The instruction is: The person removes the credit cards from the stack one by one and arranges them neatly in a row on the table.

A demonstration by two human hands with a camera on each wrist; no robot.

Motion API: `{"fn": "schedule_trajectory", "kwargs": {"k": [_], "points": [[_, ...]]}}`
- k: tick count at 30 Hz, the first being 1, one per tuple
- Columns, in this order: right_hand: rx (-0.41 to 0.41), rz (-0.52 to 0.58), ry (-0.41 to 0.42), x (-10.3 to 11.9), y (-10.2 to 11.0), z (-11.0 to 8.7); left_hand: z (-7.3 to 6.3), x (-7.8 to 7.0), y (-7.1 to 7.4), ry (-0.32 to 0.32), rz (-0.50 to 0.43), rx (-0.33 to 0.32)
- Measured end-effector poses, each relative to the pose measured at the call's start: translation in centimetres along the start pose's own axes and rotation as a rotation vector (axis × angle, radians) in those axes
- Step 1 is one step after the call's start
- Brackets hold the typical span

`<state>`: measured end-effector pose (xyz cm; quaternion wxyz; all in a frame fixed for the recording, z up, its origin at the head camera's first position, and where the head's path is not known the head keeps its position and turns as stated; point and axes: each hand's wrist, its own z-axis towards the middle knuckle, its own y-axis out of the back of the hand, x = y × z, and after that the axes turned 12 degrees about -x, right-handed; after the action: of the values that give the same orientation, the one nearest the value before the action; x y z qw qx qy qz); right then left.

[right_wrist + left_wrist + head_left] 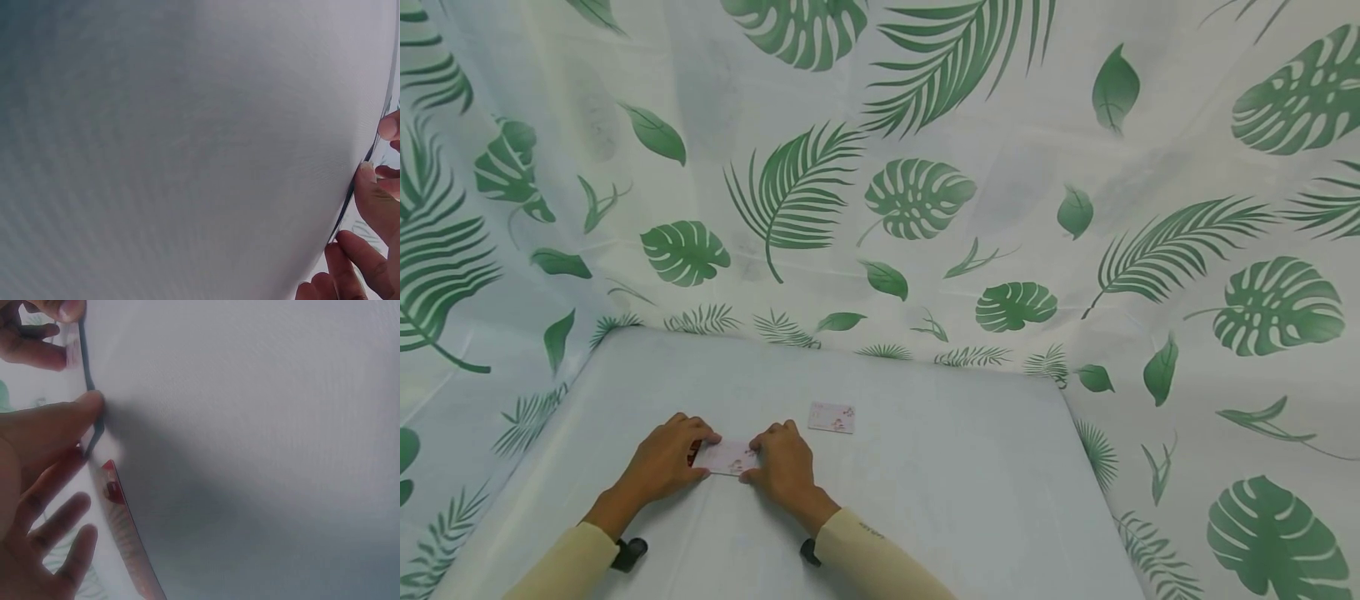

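A flat pale pink card (727, 457) with a flower print lies between my two hands, low over the table. My left hand (666, 458) pinches its left end between thumb and fingers. On the opposite end, my right hand (786, 467) pinches the card's corners. Beside the left palm shows a dark red patch (693, 452), mostly hidden by that hand. The left wrist view shows a glossy, red-edged flat piece (128, 531) on the table, apart from the thumb. Seen edge-on, the held card (345, 206) appears as a thin dark strip at the right fingertips.
A second pale pink card (831, 417) with a similar print lies on the table, beyond and right of my right hand. The white-covered table (970, 483) meets leaf-printed curtains (925, 275) at the back and both sides.
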<state>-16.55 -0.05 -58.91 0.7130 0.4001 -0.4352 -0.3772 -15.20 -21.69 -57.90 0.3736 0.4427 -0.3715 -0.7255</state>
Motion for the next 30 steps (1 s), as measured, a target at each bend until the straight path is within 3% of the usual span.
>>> {"fn": "schedule_trajectory", "kwargs": {"k": [8, 16, 30], "points": [[-0.02, -0.002, 0.028, -0.3, -0.1, -0.1, 0.1, -0.1, -0.1, -0.004, 0.024, 0.004], [-0.01, 0.1, -0.013, -1.4, 0.6, -0.2, 0.2, -0.3, 0.3, -0.009, 0.029, -0.002], [-0.069, 0.274, -0.054, -5.0, 3.4, 0.1, 2.3, -2.5, -0.5, -0.052, -0.04, -0.088]]}}
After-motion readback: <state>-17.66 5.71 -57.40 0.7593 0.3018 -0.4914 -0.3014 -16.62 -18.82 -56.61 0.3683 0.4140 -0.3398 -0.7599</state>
